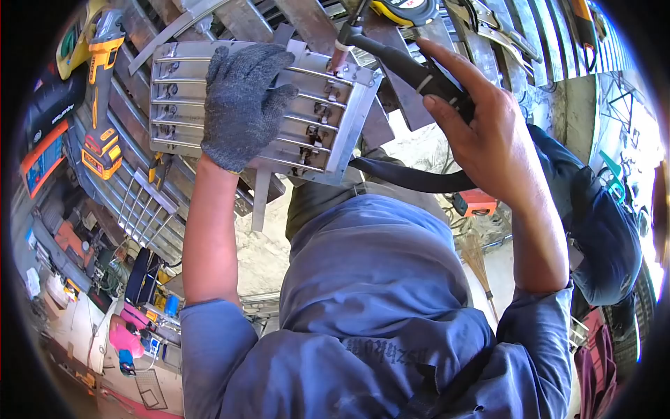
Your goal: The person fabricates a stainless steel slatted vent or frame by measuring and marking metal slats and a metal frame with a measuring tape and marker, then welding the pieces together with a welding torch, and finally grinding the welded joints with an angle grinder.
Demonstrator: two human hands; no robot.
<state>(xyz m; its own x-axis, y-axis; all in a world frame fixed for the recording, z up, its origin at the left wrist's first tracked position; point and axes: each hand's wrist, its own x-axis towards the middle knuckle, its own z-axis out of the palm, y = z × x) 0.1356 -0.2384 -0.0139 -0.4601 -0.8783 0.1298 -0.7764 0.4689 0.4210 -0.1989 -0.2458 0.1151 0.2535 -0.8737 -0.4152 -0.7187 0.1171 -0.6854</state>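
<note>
My left hand (246, 105), in a dark grey knitted glove, presses down on a metal grille (317, 143), its fingers bent over the rods. The grille is a slightly curved sheet-metal panel with several parallel rods, and dark weld marks show near their right ends. In my bare right hand (481, 133) is a black TIG welding torch (398, 63), thumb and fingers closed round its handle. The torch's pinkish nozzle (340, 57) points down at the upper right corner of the grille. A black sleeved cable (412, 178) hangs below the torch.
Slatted metal bars form the bench (314, 24). A yellow tape measure (408, 10), clamp pliers (499, 35) and a yellow cordless grinder (105, 56) lie on it. A person in dark clothes (593, 216) is close on the right; another in pink (125, 339) is farther left.
</note>
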